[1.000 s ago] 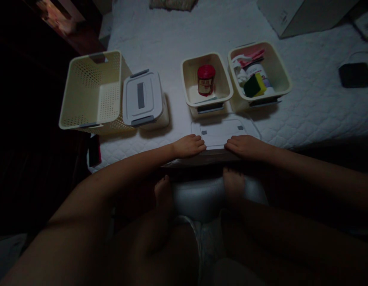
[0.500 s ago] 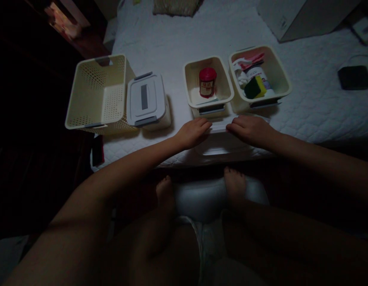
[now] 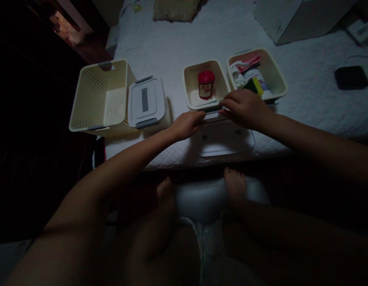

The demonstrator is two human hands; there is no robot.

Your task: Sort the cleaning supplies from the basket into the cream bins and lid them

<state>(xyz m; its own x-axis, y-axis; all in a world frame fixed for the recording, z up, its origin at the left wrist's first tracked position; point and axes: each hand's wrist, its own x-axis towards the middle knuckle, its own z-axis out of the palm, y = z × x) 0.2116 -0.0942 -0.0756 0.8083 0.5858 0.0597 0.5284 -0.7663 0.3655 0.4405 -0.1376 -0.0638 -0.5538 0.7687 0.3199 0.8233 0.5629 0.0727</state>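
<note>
On a white quilted bedcover [image 3: 309,115], a cream perforated basket [image 3: 100,99] stands at far left, a white lidded box [image 3: 146,102] with grey latches just beside it. Next, the person's left hand [image 3: 186,125] reaches forward, its fingers [image 3: 200,116] extended and nearly flat, at the front of a cream plastic tray [image 3: 192,79] holding a red-capped jar [image 3: 206,84]. Below them lies a translucent plastic lid [image 3: 222,143], its far edge running under both hands at the tray's front. Both hands have moved up from the lid's near edge to this far end. The right hand [image 3: 243,108], fingers [image 3: 228,104] curled, covers part of a second cream tray [image 3: 276,75], partly hiding a green-and-yellow sponge [image 3: 253,86]. Whether either hand grips the lid or the tray cannot be told: fingertips and the pale edge merge in the dim light. A black pad [image 3: 351,78] lies at far right.
</note>
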